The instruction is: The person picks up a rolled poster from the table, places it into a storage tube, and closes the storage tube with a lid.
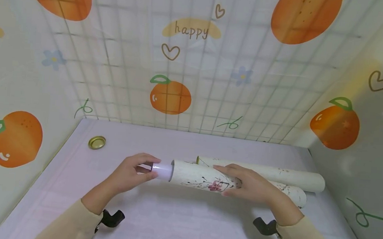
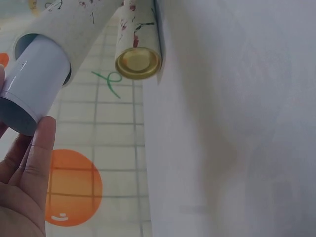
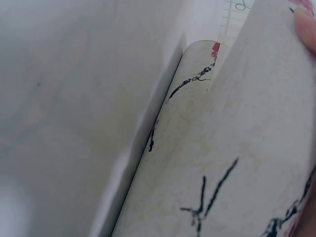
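Observation:
My right hand grips a cream paper tube printed with plum blossoms and dark branches. The tube lies sideways above the table, its left end uncovered. From that end sticks out a rolled white sheet, pinched by the fingers and thumb of my left hand. In the left wrist view the hollow end of the rolled sheet shows beside the fingertips. The right wrist view has the held tube close up, with only part of a finger at the edge.
A second printed tube lies behind the held one, with a gold-coloured end. At the back left of the white table lies a round gold lid. Printed cloth walls enclose the back and sides.

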Motion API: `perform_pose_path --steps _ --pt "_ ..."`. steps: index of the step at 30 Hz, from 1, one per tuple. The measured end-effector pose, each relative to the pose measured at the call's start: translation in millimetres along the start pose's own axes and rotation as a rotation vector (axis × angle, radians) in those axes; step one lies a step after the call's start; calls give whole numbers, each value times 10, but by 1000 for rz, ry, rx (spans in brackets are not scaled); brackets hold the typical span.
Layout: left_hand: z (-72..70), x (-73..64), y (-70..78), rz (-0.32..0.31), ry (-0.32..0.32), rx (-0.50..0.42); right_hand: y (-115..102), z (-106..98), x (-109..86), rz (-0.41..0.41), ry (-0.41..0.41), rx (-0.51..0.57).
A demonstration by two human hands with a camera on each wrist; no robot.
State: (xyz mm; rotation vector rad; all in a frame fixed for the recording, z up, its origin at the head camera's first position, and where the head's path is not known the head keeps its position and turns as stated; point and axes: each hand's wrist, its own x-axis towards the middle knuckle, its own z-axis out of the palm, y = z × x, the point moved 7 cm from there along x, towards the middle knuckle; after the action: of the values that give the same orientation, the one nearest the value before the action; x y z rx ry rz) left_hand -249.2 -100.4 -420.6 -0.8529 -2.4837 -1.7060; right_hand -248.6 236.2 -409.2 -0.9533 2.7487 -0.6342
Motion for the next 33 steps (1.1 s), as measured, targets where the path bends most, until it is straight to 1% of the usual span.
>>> perform_pose_path --steps 5,11,16,21,24,26,33 --pt "35 4 17 -4 2 25 4 4 -2 6 -3 -1" --pt "30 -25 30 10 9 21 16 4 -15 6 1 3" --pt "-8 -63 7 20 24 -16 7 1 -19 -9 4 7" --pt "-21 -93 -51 20 41 -99 19 5 -26 -2 8 0" --pt "-4 -94 -50 29 46 -138 28 6 -28 5 8 2" --pt "12 -90 -48 33 50 -145 30 5 -27 5 7 -2" --pt "83 -71 -45 17 68 -151 13 3 -24 9 5 2"
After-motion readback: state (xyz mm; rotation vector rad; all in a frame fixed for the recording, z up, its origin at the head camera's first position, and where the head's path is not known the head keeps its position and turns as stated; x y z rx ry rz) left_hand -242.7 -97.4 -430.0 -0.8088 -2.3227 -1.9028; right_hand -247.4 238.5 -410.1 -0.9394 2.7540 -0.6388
